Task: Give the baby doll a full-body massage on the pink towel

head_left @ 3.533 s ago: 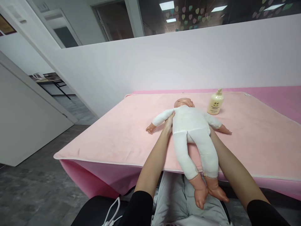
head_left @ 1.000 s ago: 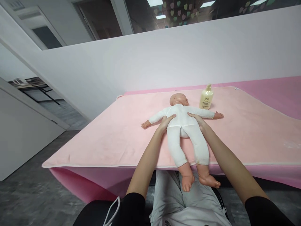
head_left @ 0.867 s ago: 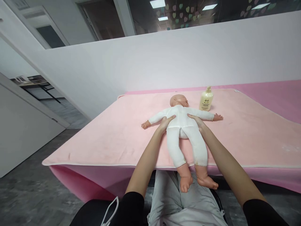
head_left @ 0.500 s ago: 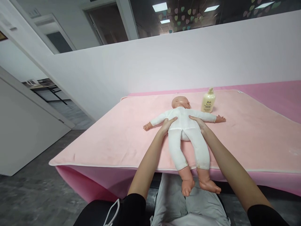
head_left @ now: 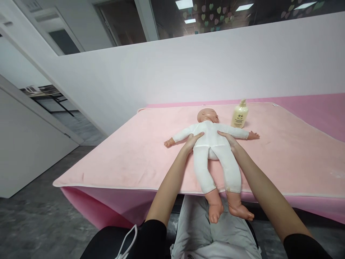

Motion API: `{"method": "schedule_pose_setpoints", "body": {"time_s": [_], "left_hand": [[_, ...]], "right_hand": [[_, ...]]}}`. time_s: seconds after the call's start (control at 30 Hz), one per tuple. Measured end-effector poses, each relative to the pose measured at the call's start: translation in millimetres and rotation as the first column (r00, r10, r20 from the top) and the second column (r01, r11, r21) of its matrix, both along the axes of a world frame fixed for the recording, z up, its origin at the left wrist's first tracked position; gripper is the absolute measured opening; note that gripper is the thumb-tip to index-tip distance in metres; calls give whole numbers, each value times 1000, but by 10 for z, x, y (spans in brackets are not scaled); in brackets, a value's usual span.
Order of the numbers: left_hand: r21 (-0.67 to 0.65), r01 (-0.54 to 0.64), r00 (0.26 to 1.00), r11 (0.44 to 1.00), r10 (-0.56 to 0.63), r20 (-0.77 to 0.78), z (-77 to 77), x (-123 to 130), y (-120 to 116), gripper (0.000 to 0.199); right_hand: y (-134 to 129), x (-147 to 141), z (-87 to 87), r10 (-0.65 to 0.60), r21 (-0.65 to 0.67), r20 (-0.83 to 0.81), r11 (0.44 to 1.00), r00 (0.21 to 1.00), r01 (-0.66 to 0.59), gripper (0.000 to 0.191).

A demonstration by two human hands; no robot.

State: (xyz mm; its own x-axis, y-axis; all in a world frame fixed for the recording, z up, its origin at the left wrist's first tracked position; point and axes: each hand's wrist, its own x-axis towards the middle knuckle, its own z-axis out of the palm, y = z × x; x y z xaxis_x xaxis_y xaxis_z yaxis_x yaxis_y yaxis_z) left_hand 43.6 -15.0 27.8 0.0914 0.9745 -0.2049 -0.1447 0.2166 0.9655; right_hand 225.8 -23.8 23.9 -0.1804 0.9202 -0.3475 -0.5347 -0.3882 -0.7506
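Blanket: pale pink, soft napped cloth [head_left: 121, 154] with a thin white edging, spread over a smoother, deeper pink cover [head_left: 320, 111].
Left hand: at the doll's left-hand flank in view [head_left: 191, 141], thumb [head_left: 198, 135] extended on the white back; the other fingers go out of sight around the side, so their spacing cannot be told.
Doll: between the two hands, back up on the blanket [head_left: 211, 140]; stuffed white fabric body with a seam across the waist, smooth, shiny tan head turned to the right, arms flung wide, moulded feet past the blanket's front edge.
Right hand: at the opposite flank [head_left: 229, 139], thumb [head_left: 222, 133] angled in toward the spine, its other fingers hidden too.
Bottle: upright beyond the doll's right-hand arm [head_left: 239, 116], pale yellow, glossy, rounded shoulders, pump top, dark print.
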Motion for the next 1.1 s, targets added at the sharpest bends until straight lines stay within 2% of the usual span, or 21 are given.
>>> {"method": "schedule_pose_setpoints", "body": {"time_s": [0.2,0.3,0.47,0.7,0.93,1.1], "left_hand": [[56,44,999,997,-46,21,-8,9,-3,57],[41,19,1000,999,-19,11,-9,9,-9,57],[51,50,998,997,-52,26,-26,0,15,56],[35,33,999,999,-34,18,-9,5,11,54],[15,20,1000,1000,-20,8,-4,1,6,63],[25,29,999,999,-30,30,-27,2,23,60]], "right_hand": [[-2,2,-7,5,19,5,1000,1000,-5,24],[8,10,-25,7,12,5,1000,1000,-7,26],[12,11,-29,-1,24,6,1000,1000,1,26],[-9,-7,6,-2,13,1,1000,1000,2,27],[4,3,-10,-5,11,6,1000,1000,5,30],[20,18,-31,0,3,7,1000,1000,0,30]]}}
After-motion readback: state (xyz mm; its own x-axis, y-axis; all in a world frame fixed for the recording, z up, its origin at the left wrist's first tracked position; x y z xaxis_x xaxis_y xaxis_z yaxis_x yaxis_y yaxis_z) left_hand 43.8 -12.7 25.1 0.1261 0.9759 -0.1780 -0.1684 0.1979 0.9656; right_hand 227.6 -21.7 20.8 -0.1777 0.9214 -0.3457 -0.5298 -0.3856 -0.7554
